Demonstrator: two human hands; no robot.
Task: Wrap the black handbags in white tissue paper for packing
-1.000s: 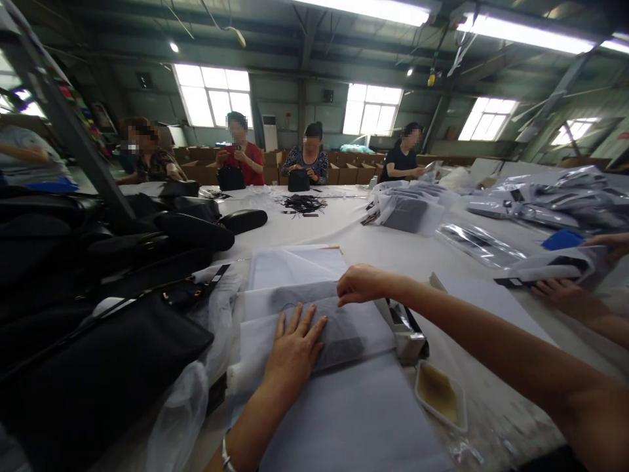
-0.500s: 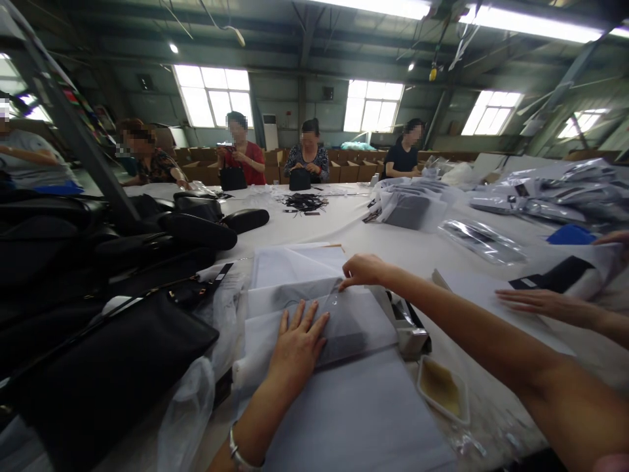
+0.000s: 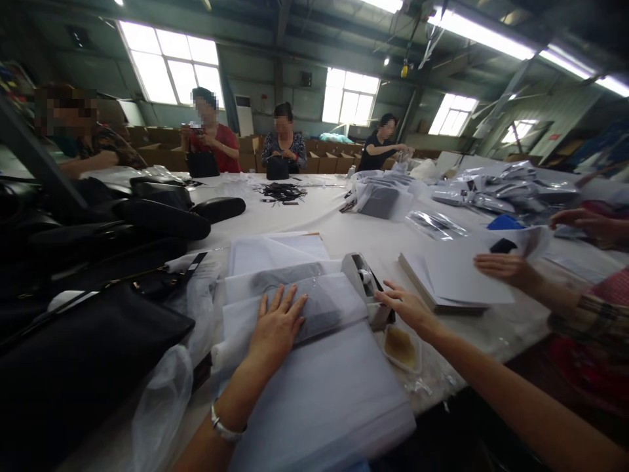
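My left hand (image 3: 278, 328) lies flat with spread fingers on white tissue paper (image 3: 299, 278) folded over a flat dark item, which shows through as grey; its kind cannot be made out. More sheets of tissue paper (image 3: 319, 400) lie beneath, toward me. To the right stands a grey tape dispenser (image 3: 361, 275). My right hand (image 3: 405, 305) reaches to the dispenser's near end, fingers stretched out and apart; whether they touch it I cannot tell. A shallow plastic tub (image 3: 401, 347) with something yellowish-brown inside sits just below that hand.
Black handbags (image 3: 93, 354) are heaped on the left, beside a clear plastic bag (image 3: 164, 400). At right, a co-worker's hand (image 3: 506, 269) is over a stack of white sheets (image 3: 442, 275). Wrapped packages (image 3: 506, 187) are piled behind. Several people sit across the table.
My right hand has left the tissue paper and moved right, to the tape dispenser. My left hand has stayed on the wrapped item. The view has swung to the right.
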